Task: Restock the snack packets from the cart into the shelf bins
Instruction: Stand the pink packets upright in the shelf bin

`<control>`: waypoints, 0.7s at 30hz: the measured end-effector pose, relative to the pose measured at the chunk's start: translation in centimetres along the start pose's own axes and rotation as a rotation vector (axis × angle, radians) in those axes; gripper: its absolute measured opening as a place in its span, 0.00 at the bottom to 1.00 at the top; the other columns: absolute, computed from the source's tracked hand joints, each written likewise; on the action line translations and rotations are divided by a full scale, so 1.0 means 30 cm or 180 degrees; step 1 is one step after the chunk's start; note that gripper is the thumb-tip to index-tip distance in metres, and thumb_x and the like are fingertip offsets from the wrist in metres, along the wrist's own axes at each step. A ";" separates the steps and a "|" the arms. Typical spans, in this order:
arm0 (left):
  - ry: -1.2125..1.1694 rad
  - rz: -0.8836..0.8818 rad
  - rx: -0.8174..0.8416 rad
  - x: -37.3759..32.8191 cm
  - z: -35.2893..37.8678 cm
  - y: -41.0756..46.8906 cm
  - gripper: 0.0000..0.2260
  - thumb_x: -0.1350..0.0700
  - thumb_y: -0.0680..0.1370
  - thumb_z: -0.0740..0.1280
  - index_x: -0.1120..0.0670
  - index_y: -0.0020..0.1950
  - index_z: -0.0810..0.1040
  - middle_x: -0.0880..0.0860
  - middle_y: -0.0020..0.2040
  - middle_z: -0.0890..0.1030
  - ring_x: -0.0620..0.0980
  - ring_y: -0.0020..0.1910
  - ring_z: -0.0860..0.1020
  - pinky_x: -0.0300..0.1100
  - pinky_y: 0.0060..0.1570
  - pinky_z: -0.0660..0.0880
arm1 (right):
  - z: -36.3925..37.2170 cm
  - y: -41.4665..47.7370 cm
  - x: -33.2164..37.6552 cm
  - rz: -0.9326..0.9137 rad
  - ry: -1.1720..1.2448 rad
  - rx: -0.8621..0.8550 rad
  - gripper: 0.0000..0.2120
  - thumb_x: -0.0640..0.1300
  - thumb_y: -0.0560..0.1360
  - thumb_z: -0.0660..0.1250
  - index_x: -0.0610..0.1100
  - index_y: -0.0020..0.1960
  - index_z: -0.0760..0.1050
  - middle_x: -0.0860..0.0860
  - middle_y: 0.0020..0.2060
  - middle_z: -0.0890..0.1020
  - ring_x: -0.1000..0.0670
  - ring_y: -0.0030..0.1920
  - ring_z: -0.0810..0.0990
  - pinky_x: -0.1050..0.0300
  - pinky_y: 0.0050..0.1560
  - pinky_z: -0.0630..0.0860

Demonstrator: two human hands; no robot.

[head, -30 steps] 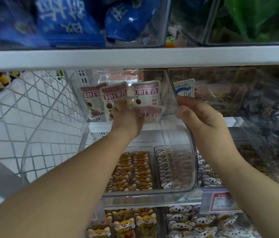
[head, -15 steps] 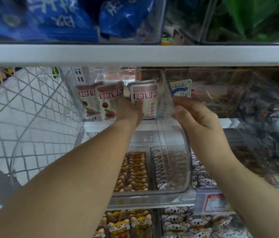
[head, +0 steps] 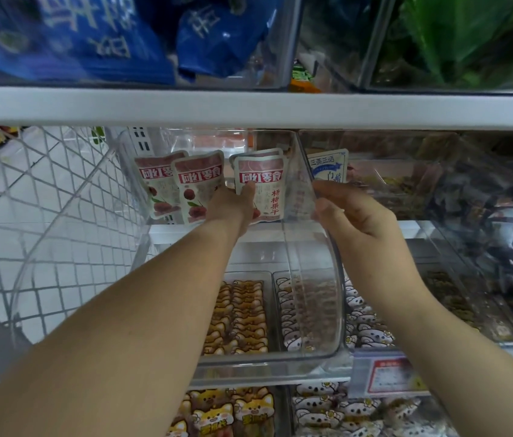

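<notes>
- Reaches deep into the clear bin (head: 264, 365) with the left hand (head: 233, 209), with the thumb laid on the front of the nearest pink packets (head: 261, 181); cannot tell whether the hidden fingers pinch them or only press.
- Grips the bin's side wall with the right hand (head: 356, 216), with fingers curled over its top edge, just beside the left hand.
- Counts at least 4 pink packets upright at the back: 2 overlapped under the thumb, 2 more just left of the left hand.
- Judges this bin barely begun: only 1 back row in place, bare bin floor along the left forearm.
- Shows no cart and no packet in transit; cannot tell how much stock remains.
- Leaves a blue-and-white packet (head: 327, 165) just beyond the right hand, past the gripped wall.
</notes>
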State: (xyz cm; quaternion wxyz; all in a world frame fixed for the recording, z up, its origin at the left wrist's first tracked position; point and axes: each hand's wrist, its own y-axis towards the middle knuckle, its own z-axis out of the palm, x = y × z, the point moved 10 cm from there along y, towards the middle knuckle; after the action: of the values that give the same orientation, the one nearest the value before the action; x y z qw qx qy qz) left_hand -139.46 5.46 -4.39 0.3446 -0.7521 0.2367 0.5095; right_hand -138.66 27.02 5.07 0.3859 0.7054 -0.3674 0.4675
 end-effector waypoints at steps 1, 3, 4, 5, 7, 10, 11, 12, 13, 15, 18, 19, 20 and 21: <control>-0.0089 -0.0149 0.0035 0.014 0.001 -0.005 0.18 0.43 0.84 0.60 0.54 0.66 0.75 0.53 0.57 0.83 0.44 0.41 0.79 0.42 0.40 0.76 | -0.003 -0.001 0.005 0.0011 -0.0056 0.0010 0.10 0.48 0.81 0.63 0.54 0.61 0.79 0.57 0.56 0.83 0.57 0.56 0.81 0.61 0.55 0.77; -0.0236 -0.0373 0.0115 0.041 0.003 -0.022 0.20 0.42 0.83 0.60 0.54 0.69 0.73 0.52 0.61 0.82 0.47 0.50 0.79 0.47 0.48 0.76 | -0.010 -0.009 0.033 -0.0075 -0.0223 0.0010 0.08 0.48 0.80 0.65 0.57 0.57 0.78 0.59 0.55 0.83 0.62 0.54 0.81 0.68 0.50 0.77; -0.0303 -0.0431 0.0186 0.051 0.010 -0.028 0.21 0.41 0.83 0.59 0.53 0.70 0.72 0.52 0.63 0.81 0.50 0.55 0.78 0.50 0.53 0.76 | -0.010 -0.016 0.052 -0.0132 -0.0334 0.0009 0.08 0.48 0.79 0.66 0.58 0.56 0.78 0.60 0.55 0.82 0.63 0.52 0.81 0.70 0.47 0.77; -0.0354 -0.0447 0.0282 0.058 0.021 -0.033 0.21 0.42 0.84 0.59 0.53 0.72 0.71 0.52 0.63 0.80 0.51 0.58 0.78 0.52 0.57 0.75 | -0.004 -0.024 0.067 -0.0174 -0.0454 0.0033 0.09 0.49 0.77 0.68 0.59 0.56 0.78 0.60 0.55 0.81 0.62 0.52 0.80 0.71 0.46 0.78; -0.0395 -0.0402 0.0402 0.058 0.036 -0.042 0.20 0.44 0.85 0.57 0.53 0.71 0.71 0.52 0.61 0.81 0.50 0.54 0.78 0.53 0.58 0.75 | 0.016 -0.043 0.086 -0.0227 -0.0740 0.0124 0.13 0.50 0.74 0.70 0.57 0.59 0.79 0.61 0.57 0.78 0.60 0.57 0.78 0.71 0.49 0.77; -0.0445 -0.0437 0.0406 0.064 0.040 -0.042 0.18 0.44 0.85 0.56 0.51 0.70 0.72 0.52 0.59 0.82 0.49 0.51 0.79 0.51 0.54 0.76 | 0.031 -0.061 0.087 -0.0225 -0.1020 0.0174 0.15 0.46 0.74 0.71 0.55 0.61 0.80 0.57 0.66 0.74 0.56 0.67 0.72 0.58 0.62 0.76; -0.0419 -0.0467 0.0404 0.069 0.038 -0.038 0.18 0.44 0.85 0.56 0.51 0.70 0.72 0.52 0.60 0.81 0.50 0.53 0.79 0.52 0.54 0.76 | 0.030 -0.064 0.083 -0.0193 -0.1023 0.0159 0.15 0.44 0.75 0.70 0.54 0.60 0.80 0.56 0.68 0.72 0.55 0.69 0.70 0.56 0.65 0.75; -0.0363 -0.0489 0.0406 0.074 0.035 -0.036 0.18 0.44 0.85 0.56 0.51 0.69 0.72 0.53 0.61 0.81 0.51 0.55 0.79 0.53 0.56 0.77 | 0.028 -0.065 0.081 -0.0171 -0.1007 0.0145 0.15 0.43 0.75 0.69 0.54 0.60 0.81 0.57 0.69 0.71 0.55 0.70 0.69 0.59 0.65 0.74; -0.0298 -0.0501 0.0405 0.078 0.032 -0.032 0.18 0.44 0.85 0.55 0.51 0.69 0.72 0.53 0.63 0.80 0.52 0.58 0.79 0.54 0.57 0.77 | 0.028 -0.066 0.078 -0.0160 -0.0989 0.0138 0.15 0.42 0.75 0.68 0.53 0.60 0.81 0.59 0.69 0.71 0.56 0.70 0.69 0.66 0.62 0.73; -0.0250 -0.0482 0.0417 0.079 0.028 -0.027 0.17 0.45 0.85 0.55 0.50 0.70 0.71 0.53 0.65 0.79 0.54 0.62 0.78 0.55 0.58 0.77 | 0.029 -0.067 0.075 -0.0159 -0.0958 0.0132 0.15 0.41 0.75 0.66 0.52 0.60 0.82 0.63 0.64 0.70 0.58 0.70 0.69 0.79 0.53 0.70; -0.0338 -0.0369 0.0522 0.067 0.045 -0.032 0.14 0.48 0.84 0.62 0.51 0.68 0.73 0.52 0.63 0.79 0.52 0.57 0.79 0.52 0.53 0.78 | 0.031 -0.068 0.072 -0.0179 -0.0888 0.0140 0.16 0.42 0.75 0.65 0.52 0.59 0.82 0.63 0.65 0.70 0.63 0.67 0.67 0.82 0.51 0.68; -0.0404 -0.0329 0.0551 0.069 0.053 -0.033 0.14 0.50 0.83 0.65 0.52 0.67 0.73 0.52 0.62 0.79 0.51 0.58 0.79 0.52 0.53 0.78 | 0.032 -0.068 0.073 -0.0196 -0.0853 0.0139 0.16 0.42 0.75 0.64 0.52 0.59 0.82 0.62 0.65 0.70 0.65 0.66 0.66 0.81 0.51 0.69; -0.0498 -0.0315 0.0549 0.072 0.058 -0.035 0.14 0.53 0.82 0.67 0.52 0.66 0.74 0.51 0.62 0.79 0.52 0.60 0.78 0.52 0.55 0.78 | 0.032 -0.069 0.073 -0.0203 -0.0825 0.0137 0.16 0.41 0.74 0.64 0.53 0.59 0.82 0.62 0.65 0.70 0.66 0.65 0.66 0.80 0.52 0.69; -0.0619 -0.0335 0.0515 0.077 0.059 -0.033 0.14 0.55 0.82 0.68 0.52 0.66 0.74 0.51 0.63 0.79 0.53 0.62 0.77 0.52 0.56 0.77 | 0.032 -0.070 0.073 -0.0193 -0.0808 0.0133 0.16 0.41 0.74 0.64 0.53 0.59 0.82 0.63 0.65 0.70 0.64 0.66 0.67 0.79 0.52 0.70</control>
State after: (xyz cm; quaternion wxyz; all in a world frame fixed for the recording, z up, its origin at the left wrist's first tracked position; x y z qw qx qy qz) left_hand -139.00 7.44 -6.69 0.4516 -0.6803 0.2026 0.5405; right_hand -135.82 26.73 6.47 0.3355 0.7775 -0.3820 0.3702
